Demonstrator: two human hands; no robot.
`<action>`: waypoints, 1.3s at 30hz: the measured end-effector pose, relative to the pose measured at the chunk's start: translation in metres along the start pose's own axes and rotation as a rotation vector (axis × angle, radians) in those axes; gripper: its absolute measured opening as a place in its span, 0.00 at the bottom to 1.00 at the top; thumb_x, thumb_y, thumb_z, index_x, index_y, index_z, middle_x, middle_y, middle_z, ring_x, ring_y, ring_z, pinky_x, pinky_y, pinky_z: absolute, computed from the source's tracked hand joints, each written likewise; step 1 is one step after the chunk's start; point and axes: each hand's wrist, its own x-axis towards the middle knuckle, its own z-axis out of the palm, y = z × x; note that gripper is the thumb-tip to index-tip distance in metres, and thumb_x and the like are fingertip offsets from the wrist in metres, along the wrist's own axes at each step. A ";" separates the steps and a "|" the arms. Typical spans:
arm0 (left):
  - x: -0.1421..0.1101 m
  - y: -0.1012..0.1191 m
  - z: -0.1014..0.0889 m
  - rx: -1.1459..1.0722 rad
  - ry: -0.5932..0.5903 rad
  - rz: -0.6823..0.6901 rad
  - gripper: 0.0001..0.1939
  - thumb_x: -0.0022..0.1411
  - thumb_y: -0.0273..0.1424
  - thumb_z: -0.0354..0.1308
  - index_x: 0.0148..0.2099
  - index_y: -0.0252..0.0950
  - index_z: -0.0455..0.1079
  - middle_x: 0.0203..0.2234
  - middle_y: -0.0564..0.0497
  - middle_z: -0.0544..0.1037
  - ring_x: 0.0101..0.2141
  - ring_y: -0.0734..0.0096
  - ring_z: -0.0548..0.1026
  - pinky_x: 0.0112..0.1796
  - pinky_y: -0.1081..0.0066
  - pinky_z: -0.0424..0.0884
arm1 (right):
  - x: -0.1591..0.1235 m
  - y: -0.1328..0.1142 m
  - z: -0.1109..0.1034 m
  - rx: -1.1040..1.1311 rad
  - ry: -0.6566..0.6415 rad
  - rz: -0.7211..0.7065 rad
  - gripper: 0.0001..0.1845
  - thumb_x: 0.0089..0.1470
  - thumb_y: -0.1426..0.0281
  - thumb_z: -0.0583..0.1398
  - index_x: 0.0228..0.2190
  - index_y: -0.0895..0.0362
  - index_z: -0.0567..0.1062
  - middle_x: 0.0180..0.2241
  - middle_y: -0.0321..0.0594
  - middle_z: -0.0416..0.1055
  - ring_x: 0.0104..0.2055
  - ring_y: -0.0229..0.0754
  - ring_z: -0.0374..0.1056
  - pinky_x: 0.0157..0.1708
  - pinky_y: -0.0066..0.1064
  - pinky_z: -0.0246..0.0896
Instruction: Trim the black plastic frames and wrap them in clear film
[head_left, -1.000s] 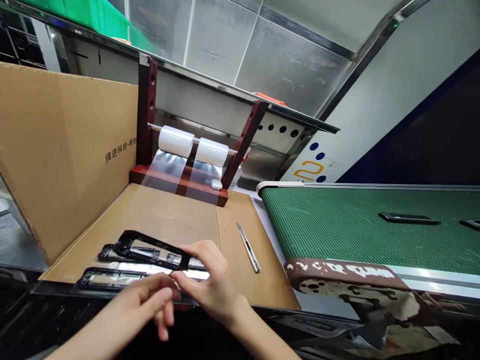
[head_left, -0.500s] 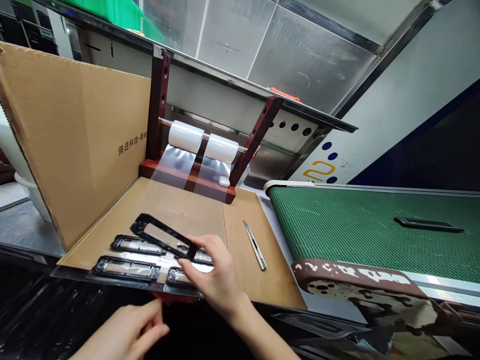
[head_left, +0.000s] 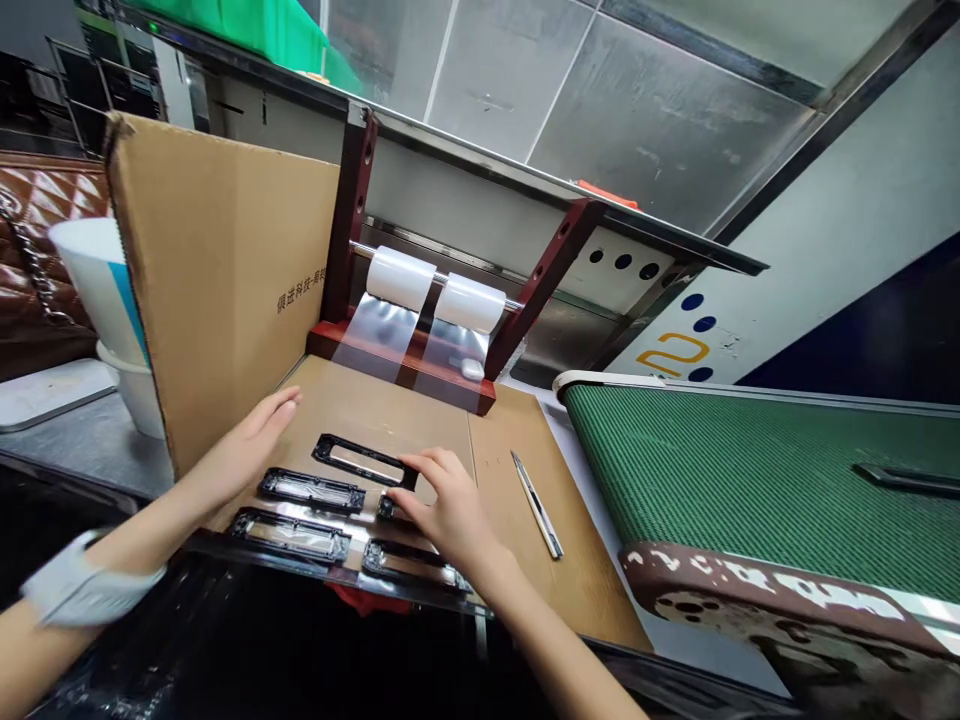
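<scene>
A long black plastic frame (head_left: 358, 462) is pinched at its right end by my right hand (head_left: 454, 515), low over the cardboard sheet. Its left end points away toward the film rolls. In front of it several similar black frames (head_left: 289, 537) lie in two columns on clear film. My right hand partly hides one frame in the right column. My left hand (head_left: 247, 450) is raised beside the upright cardboard, left of the frames, its fingers stretched out with nothing in them. A white band (head_left: 94, 590) circles the left wrist.
Two film rolls (head_left: 401, 278) hang on a dark red stand (head_left: 405, 370) at the back. A utility knife (head_left: 537, 508) lies on the cardboard (head_left: 600, 590). Upright cardboard (head_left: 232, 260) stands left, with cups (head_left: 94, 265) behind. A green conveyor (head_left: 735, 460) carrying another frame (head_left: 907, 479) runs right.
My right hand has lowered the black frame toward the cardboard. My left hand has risen from below the table edge to the left of the frames, its fingers straightening. The view has shifted left.
</scene>
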 end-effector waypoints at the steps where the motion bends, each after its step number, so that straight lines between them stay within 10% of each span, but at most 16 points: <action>1: 0.018 0.002 0.003 -0.015 0.017 -0.040 0.28 0.68 0.52 0.50 0.61 0.41 0.69 0.56 0.44 0.76 0.55 0.54 0.74 0.57 0.52 0.68 | 0.007 0.002 0.006 -0.007 -0.013 -0.005 0.19 0.52 0.74 0.71 0.47 0.56 0.78 0.40 0.43 0.77 0.46 0.47 0.72 0.47 0.38 0.71; 7: 0.070 -0.018 0.021 -0.107 -0.154 -0.274 0.14 0.68 0.38 0.60 0.50 0.34 0.72 0.43 0.47 0.79 0.39 0.64 0.79 0.41 0.58 0.78 | 0.034 0.004 0.028 -0.076 -0.114 -0.019 0.18 0.51 0.69 0.72 0.45 0.54 0.80 0.38 0.40 0.78 0.44 0.48 0.72 0.47 0.39 0.67; 24: 0.063 -0.015 0.009 -0.301 -0.401 -0.368 0.14 0.69 0.40 0.58 0.48 0.34 0.71 0.38 0.50 0.78 0.31 0.71 0.77 0.32 0.67 0.76 | 0.044 -0.004 0.043 -0.171 -0.197 -0.034 0.16 0.54 0.66 0.71 0.45 0.54 0.80 0.40 0.42 0.79 0.45 0.48 0.71 0.45 0.38 0.63; 33: 0.078 -0.031 0.017 -0.263 -0.136 -0.062 0.27 0.70 0.46 0.53 0.64 0.38 0.62 0.58 0.41 0.71 0.52 0.54 0.75 0.52 0.47 0.72 | 0.046 -0.003 0.045 -0.198 -0.159 -0.045 0.23 0.53 0.66 0.71 0.50 0.56 0.76 0.42 0.44 0.79 0.47 0.50 0.72 0.48 0.41 0.62; 39: 0.040 -0.052 0.027 0.172 -0.143 0.282 0.26 0.66 0.52 0.54 0.61 0.47 0.69 0.64 0.48 0.70 0.63 0.52 0.66 0.63 0.51 0.58 | 0.010 -0.012 -0.005 -0.239 -0.105 -0.063 0.13 0.60 0.66 0.66 0.46 0.56 0.77 0.41 0.44 0.79 0.46 0.48 0.73 0.47 0.40 0.64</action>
